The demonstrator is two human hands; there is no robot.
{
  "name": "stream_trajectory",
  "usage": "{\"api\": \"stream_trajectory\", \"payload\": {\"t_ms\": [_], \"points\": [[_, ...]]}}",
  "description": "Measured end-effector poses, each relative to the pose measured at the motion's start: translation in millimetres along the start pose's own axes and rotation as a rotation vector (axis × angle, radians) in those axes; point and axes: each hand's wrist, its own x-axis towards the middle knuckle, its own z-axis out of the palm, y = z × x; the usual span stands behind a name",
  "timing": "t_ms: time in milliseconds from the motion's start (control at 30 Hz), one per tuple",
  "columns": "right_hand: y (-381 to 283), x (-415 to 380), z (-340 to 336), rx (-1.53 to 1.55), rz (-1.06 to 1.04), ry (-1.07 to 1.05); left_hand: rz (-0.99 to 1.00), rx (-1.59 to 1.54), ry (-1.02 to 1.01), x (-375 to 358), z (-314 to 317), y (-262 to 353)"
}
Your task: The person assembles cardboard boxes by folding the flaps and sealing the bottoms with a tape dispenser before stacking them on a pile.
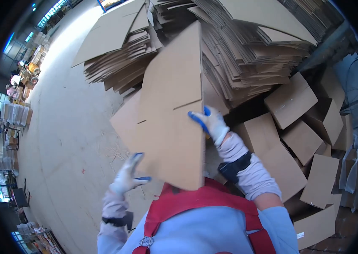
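A flattened cardboard box (168,80) with short slots cut in it stands tilted in front of my body, its lower end close to my red apron (196,197). My right hand (213,122), in a white glove with blue fingertips, grips it at the right edge, blue fingers lying over its face. My left hand (130,174), gloved alike, is beside the lower left edge with thumb and fingers spread apart. Behind the flat box, another cardboard panel (124,116) shows partly, the rest of it hidden.
Tall stacks of flat cardboard (246,55) rise ahead, with a lower stack (115,57) to their left. Opened cardboard boxes (291,99) lie heaped on my right. Concrete floor (69,148) extends left, toward stacked goods (16,113) along the wall.
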Motion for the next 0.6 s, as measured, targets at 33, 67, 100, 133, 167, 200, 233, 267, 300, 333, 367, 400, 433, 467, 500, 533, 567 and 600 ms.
{"api": "stream_trajectory", "payload": {"t_ms": [33,67,100,133,167,200,233,267,300,333,367,400,433,467,500,533,567,600], "points": [[1,17,-13,-0.085,-0.01,-0.021,-0.021,-0.118,-0.116,16,24,-5],[-60,11,-26,-0.36,0.101,-0.052,0.04,-0.13,-0.186,33,47,-5],[-65,21,-33,-0.51,0.009,-0.003,0.104,-0.141,-0.259,49,63,0],[-79,24,-39,-0.6,-0.133,-0.023,0.111,-0.142,-0.243,62,65,10],[-85,27,-41,-0.718,-0.201,-0.021,0.243,-0.193,-0.135,78,62,20],[-91,30,-39,-0.836,-0.268,-0.026,0.368,-0.246,-0.023,93,55,27],[-100,31,-32,-0.846,-0.28,-0.043,0.434,-0.145,0.209,108,34,35],[-110,30,-24,-0.962,-0.283,-0.096,0.487,-0.04,0.439,123,7,46],[-115,29,-14,-1.079,-0.287,-0.154,0.55,0.123,0.573,137,-25,61],[-112,32,1,-1.085,-0.297,-0.175,0.61,0.294,0.702,150,-56,75],[-101,37,18,-1.176,-0.27,-0.212,0.625,0.401,0.687,161,-75,87],[-87,43,37,-1.266,-0.245,-0.246,0.641,0.509,0.669,173,-89,92],[-62,48,56,-1.261,-0.278,-0.178,0.658,0.586,0.565,195,-87,75],[-74,50,66,-1.265,-0.285,-0.191,0.673,0.657,0.458,213,-78,53],[-93,51,70,-1.216,-0.21,-0.305,0.645,0.609,0.453,214,-79,46],[-105,55,73,-1.162,-0.13,-0.42,0.629,0.601,0.459,213,-80,37],[-103,55,74,-1.153,-0.197,-0.405,0.663,0.538,0.467,208,-85,32],[-103,56,74,-1.141,-0.177,-0.41,0.701,0.472,0.462,204,-91,27]]}}
